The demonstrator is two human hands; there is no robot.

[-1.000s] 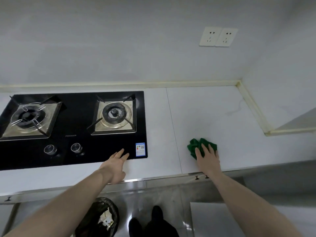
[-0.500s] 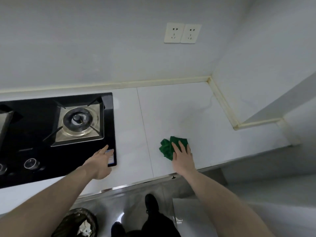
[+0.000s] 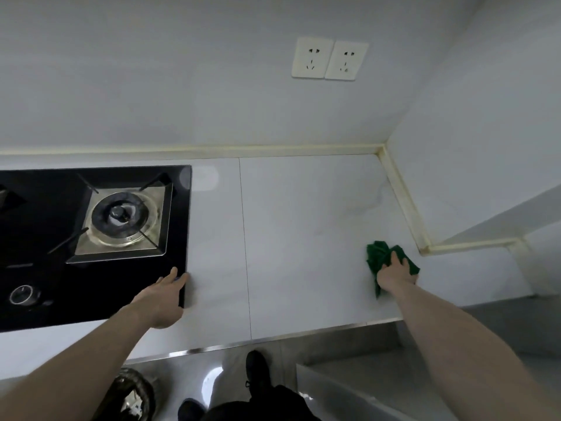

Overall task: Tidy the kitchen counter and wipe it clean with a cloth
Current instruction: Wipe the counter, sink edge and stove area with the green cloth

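A crumpled green cloth (image 3: 376, 253) lies on the white counter (image 3: 303, 232), near its right end. My right hand (image 3: 394, 271) presses down on the cloth, fingers spread over it, with green fabric showing past the fingertips and on both sides. My left hand (image 3: 161, 296) rests flat on the counter, fingers straight, its fingertips over the front right corner of the black gas hob (image 3: 45, 284).
The hob holds a burner (image 3: 121, 218) and a control knob (image 3: 22, 294). A yellowish sealant strip (image 3: 403, 202) runs along the walls and steps out at the right. Two wall sockets (image 3: 329, 59) sit above. A bin with a black bag (image 3: 130, 396) stands on the floor.
My right hand has slid the green cloth to the right across the counter, toward the wall step. My left hand has stayed at the hob's corner. The view has shifted.
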